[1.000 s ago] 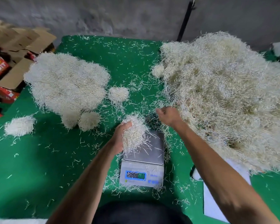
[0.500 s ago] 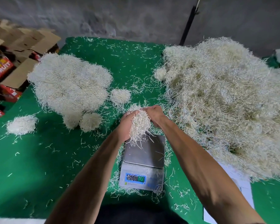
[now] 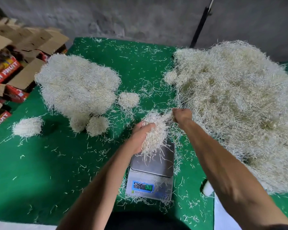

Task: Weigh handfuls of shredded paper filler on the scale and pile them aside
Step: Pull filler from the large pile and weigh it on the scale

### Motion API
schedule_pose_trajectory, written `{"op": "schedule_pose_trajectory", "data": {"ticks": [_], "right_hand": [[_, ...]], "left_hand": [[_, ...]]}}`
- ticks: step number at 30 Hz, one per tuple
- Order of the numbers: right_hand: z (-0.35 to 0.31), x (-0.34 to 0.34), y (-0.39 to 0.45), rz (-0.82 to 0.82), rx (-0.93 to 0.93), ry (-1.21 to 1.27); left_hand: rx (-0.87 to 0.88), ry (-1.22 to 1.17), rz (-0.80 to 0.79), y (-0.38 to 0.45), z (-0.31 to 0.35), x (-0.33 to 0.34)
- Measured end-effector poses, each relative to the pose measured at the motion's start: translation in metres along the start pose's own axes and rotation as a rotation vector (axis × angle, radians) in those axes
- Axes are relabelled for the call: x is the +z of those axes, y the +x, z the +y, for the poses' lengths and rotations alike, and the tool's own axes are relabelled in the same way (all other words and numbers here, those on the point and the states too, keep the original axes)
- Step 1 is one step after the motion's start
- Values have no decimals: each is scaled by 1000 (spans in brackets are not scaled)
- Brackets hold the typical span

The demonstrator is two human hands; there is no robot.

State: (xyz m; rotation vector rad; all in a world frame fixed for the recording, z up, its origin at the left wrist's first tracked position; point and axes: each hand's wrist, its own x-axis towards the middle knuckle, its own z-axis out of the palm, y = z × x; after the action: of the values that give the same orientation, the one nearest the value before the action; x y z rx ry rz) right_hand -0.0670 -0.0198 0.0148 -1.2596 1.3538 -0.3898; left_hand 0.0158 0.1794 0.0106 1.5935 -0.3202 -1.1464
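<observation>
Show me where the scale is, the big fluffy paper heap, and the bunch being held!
scale [image 3: 154, 161]: head view, on its bare metal weighing plate.
big paper heap [image 3: 236, 100]: head view, middle of the mound on the right.
held bunch [image 3: 155, 131]: head view, on the strands in the left hand.

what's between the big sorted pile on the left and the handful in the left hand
In the head view, one small clump sits on the green cloth between them, amid loose strands.

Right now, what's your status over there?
Left hand holds a handful of filler over the scale. Right hand pinches strands off it. Nothing in the way.
</observation>
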Motion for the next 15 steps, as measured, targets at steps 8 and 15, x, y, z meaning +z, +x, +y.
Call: {"op": "schedule_pose_trajectory", "data": {"ticks": [8, 15], "right_hand": [[6, -90, 38, 253, 63, 265], [15, -112, 25, 248, -136, -97]], "left_hand": [[-66, -105, 88, -7, -22, -16], [-142, -171, 145, -7, -24, -20]]}}
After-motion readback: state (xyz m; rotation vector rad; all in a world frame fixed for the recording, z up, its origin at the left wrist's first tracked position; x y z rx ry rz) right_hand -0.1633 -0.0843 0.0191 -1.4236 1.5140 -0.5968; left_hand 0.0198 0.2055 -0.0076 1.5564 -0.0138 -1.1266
